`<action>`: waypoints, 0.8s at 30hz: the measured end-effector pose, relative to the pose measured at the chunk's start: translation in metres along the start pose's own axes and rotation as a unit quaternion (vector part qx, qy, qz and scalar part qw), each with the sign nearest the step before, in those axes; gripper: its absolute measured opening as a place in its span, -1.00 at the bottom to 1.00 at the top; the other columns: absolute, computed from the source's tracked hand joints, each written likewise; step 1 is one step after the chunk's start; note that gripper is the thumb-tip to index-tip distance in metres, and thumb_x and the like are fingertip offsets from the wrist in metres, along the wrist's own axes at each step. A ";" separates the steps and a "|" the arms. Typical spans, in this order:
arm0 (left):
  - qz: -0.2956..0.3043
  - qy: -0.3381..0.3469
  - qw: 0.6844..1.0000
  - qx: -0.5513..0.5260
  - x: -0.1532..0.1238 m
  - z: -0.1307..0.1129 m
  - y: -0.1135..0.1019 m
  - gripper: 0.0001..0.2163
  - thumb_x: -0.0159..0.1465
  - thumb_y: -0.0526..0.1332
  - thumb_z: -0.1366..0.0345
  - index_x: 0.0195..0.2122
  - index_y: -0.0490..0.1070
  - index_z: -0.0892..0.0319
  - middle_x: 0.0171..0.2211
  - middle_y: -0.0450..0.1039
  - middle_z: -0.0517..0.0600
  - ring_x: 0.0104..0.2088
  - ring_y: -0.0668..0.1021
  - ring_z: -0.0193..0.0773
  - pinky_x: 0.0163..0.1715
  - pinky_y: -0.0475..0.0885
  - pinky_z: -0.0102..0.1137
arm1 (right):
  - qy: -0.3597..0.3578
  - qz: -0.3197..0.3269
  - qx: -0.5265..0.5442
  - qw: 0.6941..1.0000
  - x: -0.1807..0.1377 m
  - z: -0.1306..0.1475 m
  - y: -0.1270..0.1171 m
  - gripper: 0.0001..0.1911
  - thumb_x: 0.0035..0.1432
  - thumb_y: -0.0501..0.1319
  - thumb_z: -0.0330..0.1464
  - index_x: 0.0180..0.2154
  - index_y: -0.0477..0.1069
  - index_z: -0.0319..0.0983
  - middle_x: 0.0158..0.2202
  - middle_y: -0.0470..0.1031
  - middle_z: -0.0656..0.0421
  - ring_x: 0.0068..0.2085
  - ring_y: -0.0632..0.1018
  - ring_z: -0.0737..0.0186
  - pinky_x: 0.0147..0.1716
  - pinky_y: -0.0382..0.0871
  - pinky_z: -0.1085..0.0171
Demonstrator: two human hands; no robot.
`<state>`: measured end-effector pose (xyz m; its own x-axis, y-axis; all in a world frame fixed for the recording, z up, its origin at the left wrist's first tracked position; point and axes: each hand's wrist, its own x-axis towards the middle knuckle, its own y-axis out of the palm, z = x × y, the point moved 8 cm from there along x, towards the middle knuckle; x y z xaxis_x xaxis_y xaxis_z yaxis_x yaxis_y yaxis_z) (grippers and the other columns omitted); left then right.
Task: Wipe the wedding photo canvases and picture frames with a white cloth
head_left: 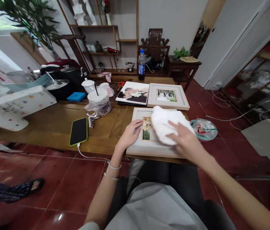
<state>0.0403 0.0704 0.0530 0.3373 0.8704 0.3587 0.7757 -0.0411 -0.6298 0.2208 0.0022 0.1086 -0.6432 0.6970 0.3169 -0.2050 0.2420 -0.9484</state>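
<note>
A light wooden picture frame [137, 147] with a small photo lies flat at the table's near edge. My left hand [130, 132] rests on its left side, fingers stretched toward the photo, steadying it without wrapping round it. In my right hand [184, 139] is a bunched white cloth [167, 123], pressed on the right part of the frame. The cloth hides much of the frame's right side and part of the photo. Just behind lie a second light frame [184, 101] with a photo and a photo album [135, 93].
On the wooden table [106, 127] to the left are a charging phone [78, 131], a bagged white cup [98, 97], a blue box [76, 96] and pots. A cola bottle [142, 65] stands at the back. A plastic-lined bin [205, 129] is right of the table.
</note>
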 end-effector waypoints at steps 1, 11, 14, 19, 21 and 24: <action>0.001 0.003 1.000 -0.009 0.000 -0.003 -0.001 -0.66 0.22 0.07 0.49 0.00 0.43 0.21 0.09 0.37 0.11 0.10 0.40 -0.14 0.15 0.24 -0.19 | -0.029 0.020 0.013 0.999 0.001 0.025 0.006 -0.47 -0.15 0.05 -0.69 -0.15 0.47 -0.21 0.19 0.27 0.07 0.26 0.15 -0.05 0.18 0.04 -0.13; -0.018 0.030 0.999 -0.027 -0.004 -0.005 -0.004 -0.50 0.10 -0.05 0.67 -0.02 0.43 0.15 0.10 0.36 0.04 0.11 0.39 -0.20 0.14 0.25 -0.20 | -0.020 0.089 0.034 0.995 -0.002 0.072 0.038 -0.56 -0.06 0.05 -0.68 -0.21 0.48 -0.19 0.22 0.23 0.14 0.26 0.13 -0.12 0.18 0.05 -0.19; -0.023 0.031 0.999 -0.019 -0.004 -0.003 -0.005 -0.48 0.09 -0.07 0.67 -0.01 0.43 0.15 0.09 0.36 0.03 0.12 0.39 -0.22 0.17 0.23 -0.18 | -0.001 0.097 0.043 0.994 -0.015 0.055 0.029 -0.44 -0.18 0.00 -0.74 -0.18 0.46 -0.20 0.20 0.26 0.14 0.25 0.16 -0.07 0.17 0.08 -0.18; -0.037 0.031 0.998 -0.028 -0.004 -0.007 -0.009 -0.50 0.11 -0.06 0.65 -0.04 0.45 0.14 0.07 0.38 0.00 0.10 0.40 -0.22 0.17 0.25 -0.20 | 0.033 0.088 0.045 0.995 -0.040 0.028 0.016 -0.37 -0.26 -0.06 -0.75 -0.19 0.46 -0.21 0.17 0.30 0.16 0.24 0.18 0.01 0.18 0.07 -0.16; -0.035 0.027 0.999 -0.029 -0.004 -0.007 -0.009 -0.51 0.12 -0.06 0.64 -0.03 0.45 0.14 0.07 0.38 0.01 0.10 0.40 -0.22 0.17 0.25 -0.20 | 0.031 0.076 0.046 0.996 -0.045 0.025 0.013 -0.43 -0.27 -0.06 -0.73 -0.27 0.47 -0.22 0.18 0.30 0.15 0.25 0.18 0.00 0.19 0.05 -0.17; -0.024 0.025 0.999 -0.023 -0.004 -0.007 -0.007 -0.52 0.14 -0.07 0.63 0.00 0.42 0.15 0.09 0.36 0.02 0.11 0.39 -0.21 0.18 0.23 -0.19 | 0.033 0.043 0.075 0.996 -0.048 0.015 0.003 -0.52 -0.25 -0.04 -0.69 -0.34 0.47 -0.21 0.13 0.35 0.10 0.20 0.28 0.01 0.16 0.14 -0.11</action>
<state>0.0369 0.0636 0.0608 0.3235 0.8468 0.4223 0.8156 -0.0232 -0.5782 0.2395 -0.0406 0.0902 -0.6141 0.7551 0.2295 -0.2619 0.0793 -0.9618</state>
